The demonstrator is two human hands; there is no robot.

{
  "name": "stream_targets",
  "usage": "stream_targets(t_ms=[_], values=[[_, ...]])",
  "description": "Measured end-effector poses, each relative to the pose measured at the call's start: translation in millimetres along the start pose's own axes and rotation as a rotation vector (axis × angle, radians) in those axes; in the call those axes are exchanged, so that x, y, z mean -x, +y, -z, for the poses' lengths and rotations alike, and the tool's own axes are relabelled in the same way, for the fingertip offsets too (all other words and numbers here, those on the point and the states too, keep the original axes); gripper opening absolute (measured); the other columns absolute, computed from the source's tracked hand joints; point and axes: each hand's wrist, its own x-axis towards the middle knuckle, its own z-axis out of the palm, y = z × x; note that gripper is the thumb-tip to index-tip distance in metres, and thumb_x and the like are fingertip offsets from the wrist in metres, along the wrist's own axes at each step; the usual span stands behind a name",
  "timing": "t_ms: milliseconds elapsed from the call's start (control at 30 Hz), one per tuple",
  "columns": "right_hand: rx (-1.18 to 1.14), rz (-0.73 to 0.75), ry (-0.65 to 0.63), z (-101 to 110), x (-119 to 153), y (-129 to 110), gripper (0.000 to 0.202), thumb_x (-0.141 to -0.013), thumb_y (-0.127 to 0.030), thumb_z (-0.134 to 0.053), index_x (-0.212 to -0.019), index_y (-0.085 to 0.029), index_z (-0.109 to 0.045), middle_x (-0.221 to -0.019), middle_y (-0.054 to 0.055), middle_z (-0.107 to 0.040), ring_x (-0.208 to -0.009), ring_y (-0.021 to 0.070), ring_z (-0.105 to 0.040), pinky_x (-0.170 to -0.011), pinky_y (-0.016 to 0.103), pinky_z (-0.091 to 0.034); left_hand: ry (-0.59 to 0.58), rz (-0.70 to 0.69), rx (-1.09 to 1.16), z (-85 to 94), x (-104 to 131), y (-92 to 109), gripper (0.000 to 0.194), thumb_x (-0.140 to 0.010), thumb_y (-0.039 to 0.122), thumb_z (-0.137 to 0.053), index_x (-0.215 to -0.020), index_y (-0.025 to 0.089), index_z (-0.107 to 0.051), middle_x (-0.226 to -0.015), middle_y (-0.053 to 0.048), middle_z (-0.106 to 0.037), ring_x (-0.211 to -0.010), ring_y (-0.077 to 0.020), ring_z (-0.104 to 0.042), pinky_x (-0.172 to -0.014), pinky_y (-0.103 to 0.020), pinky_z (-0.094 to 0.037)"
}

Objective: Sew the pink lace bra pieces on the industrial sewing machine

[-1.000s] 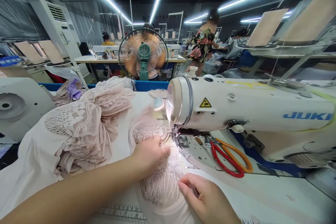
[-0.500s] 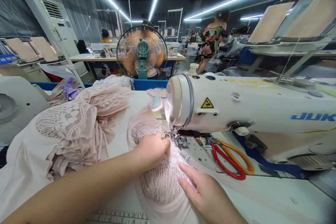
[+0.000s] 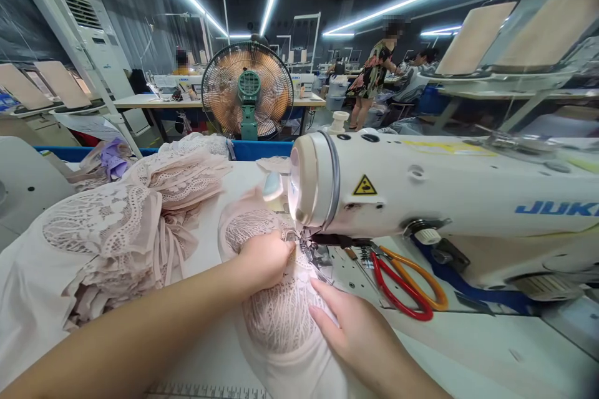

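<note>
A pale pink lace bra (image 3: 278, 318) lies on the white table beneath the head of the sewing machine (image 3: 421, 174). Close beside the lit needle area, my left hand (image 3: 267, 259) is closed, its thumb and fingers pinching the fabric between the two lace cups. The tips of those fingers are partly hidden. Lower and to the right, my right hand (image 3: 350, 318) rests on the edge of the nearer cup, thumb and fingers apart. Scissors with red and orange handles (image 3: 407, 283) lie on the machine bed, right of the presser foot.
A heap of similar lace pieces (image 3: 116, 224) is piled on the left of the table. A printed ruler scale (image 3: 206, 391) shows at the front edge. Beyond the table stand a large fan (image 3: 248, 90) and a person in a floral dress (image 3: 372, 72). Thread cones (image 3: 475, 37) stand at right.
The whole view has shifted slightly left. Both hands and the bra keep nearly the same place at the needle. In the background, the standing person has turned and now reaches to the right.
</note>
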Motion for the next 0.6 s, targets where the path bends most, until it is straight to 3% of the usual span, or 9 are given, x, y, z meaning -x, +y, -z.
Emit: stream_targets(t_ms=[167, 267, 333, 433, 500, 567, 600], values=[[0.144, -0.018, 0.029, 6.6, 0.1, -3.3, 0.042, -0.092, -0.031, -0.03, -0.125, -0.024, -0.056, -0.09, 0.008, -0.072, -0.083, 0.0275, -0.066, -0.062, 0.033, -0.045, 0.08, 0.006, 0.089, -3.2, -12.7, -10.3, 0.05, -0.071, 0.012, -0.054, -0.118, 0.028, -0.06, -0.104, -0.008, -0.059, -0.087, -0.0268, -0.063, -0.073, -0.035, -0.052], [0.233, 0.055, 0.129, 3.8, 10.6, 5.5, 0.036, -0.092, -0.025, -0.03, -0.108, -0.028, -0.062, -0.081, 0.005, -0.067, -0.07, 0.0213, -0.063, -0.053, 0.028, -0.036, 0.134, 0.007, 0.114, -7.0, -16.9, -18.3, 0.046, -0.075, 0.01, -0.049, -0.116, 0.028, -0.061, -0.102, -0.007, -0.059, -0.089, -0.0244, -0.062, -0.075, -0.034, -0.051], [0.295, 0.135, 0.147, -0.5, 18.2, 14.2, 0.031, -0.087, -0.018, -0.038, -0.101, -0.029, -0.063, -0.08, 0.003, -0.063, -0.064, 0.0176, -0.059, -0.05, 0.027, -0.029, 0.228, 0.006, 0.138, -9.1, -13.4, -22.5, 0.044, -0.079, 0.011, -0.046, -0.117, 0.028, -0.06, -0.104, -0.007, -0.057, -0.088, -0.0231, -0.061, -0.072, -0.034, -0.051], [0.348, 0.188, 0.103, -6.3, 25.0, 24.8, 0.038, -0.08, -0.013, -0.046, -0.111, -0.031, -0.059, -0.079, 0.001, -0.058, -0.062, 0.0163, -0.055, -0.049, 0.026, -0.023, 0.466, -0.103, 0.121, -12.1, 6.3, -23.8, 0.04, -0.079, 0.011, -0.046, -0.112, 0.025, -0.063, -0.112, -0.01, -0.055, -0.096, -0.025, -0.058, -0.076, -0.037, -0.051], [0.348, 0.181, 0.072, -7.0, 26.0, 28.0, 0.043, -0.08, -0.014, -0.047, -0.118, -0.032, -0.055, -0.078, 0.001, -0.056, -0.064, 0.0172, -0.054, -0.049, 0.026, -0.021, 0.555, -0.229, 0.058, -14.3, 27.6, -20.8, 0.029, -0.079, 0.015, -0.049, -0.101, 0.021, -0.068, -0.116, -0.011, -0.056, -0.105, -0.0281, -0.053, -0.086, -0.043, -0.047], [0.325, 0.187, 0.03, -5.1, 25.0, 28.7, 0.041, -0.081, -0.016, -0.045, -0.117, -0.032, -0.056, -0.078, 0.002, -0.056, -0.065, 0.0184, -0.055, -0.05, 0.027, -0.022, 0.495, -0.263, 0.015, -16.5, 50.4, -16.0, 0.026, -0.079, 0.031, -0.056, -0.098, 0.019, -0.068, -0.118, -0.013, -0.057, -0.112, -0.0327, -0.049, -0.094, -0.05, -0.042], [0.314, 0.188, 0.013, -3.6, 24.0, 28.5, 0.04, -0.082, -0.017, -0.045, -0.117, -0.032, -0.056, -0.079, 0.002, -0.057, -0.066, 0.0192, -0.055, -0.05, 0.027, -0.023, 0.406, -0.222, 0.013, -17.4, 60.5, -13.8, 0.041, -0.075, 0.044, -0.062, -0.106, 0.018, -0.066, -0.123, -0.015, -0.055, -0.116, -0.0365, -0.046, -0.096, -0.055, -0.04]])
